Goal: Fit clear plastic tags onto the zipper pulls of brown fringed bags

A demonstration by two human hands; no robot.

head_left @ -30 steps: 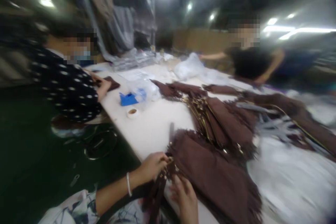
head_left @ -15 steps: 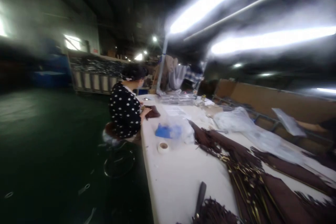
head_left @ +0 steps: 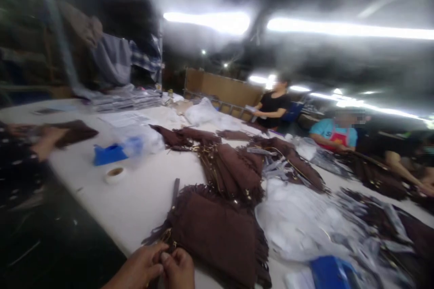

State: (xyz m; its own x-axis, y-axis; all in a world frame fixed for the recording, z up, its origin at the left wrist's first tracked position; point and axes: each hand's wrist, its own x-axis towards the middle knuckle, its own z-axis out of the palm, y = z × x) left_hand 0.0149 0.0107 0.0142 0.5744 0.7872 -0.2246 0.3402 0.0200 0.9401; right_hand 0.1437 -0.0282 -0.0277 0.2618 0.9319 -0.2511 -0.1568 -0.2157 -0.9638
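At the bottom of the view, my left hand (head_left: 147,263) and my right hand (head_left: 178,269) meet, fingertips pinched together. They are at the near left corner of a brown fringed bag (head_left: 217,235), where gold-coloured metal parts show. The exact small part between the fingers is hidden. The bag lies flat on the white table (head_left: 142,198), its fringe spreading along the sides. A dark handle (head_left: 176,189) sticks out behind it. More brown fringed bags (head_left: 233,167) with gold zips or chains are heaped just beyond.
Clear plastic bags (head_left: 298,216) and a blue packet (head_left: 330,273) lie right of the bag. A roll of white tape (head_left: 115,175) and a blue piece (head_left: 109,154) are to the left. A co-worker's arm (head_left: 47,142) handles brown cloth there; several people work across the table.
My view has swung right and down, bringing both my hands and the near brown bag into sight. The co-worker on the left is now at the view's edge.
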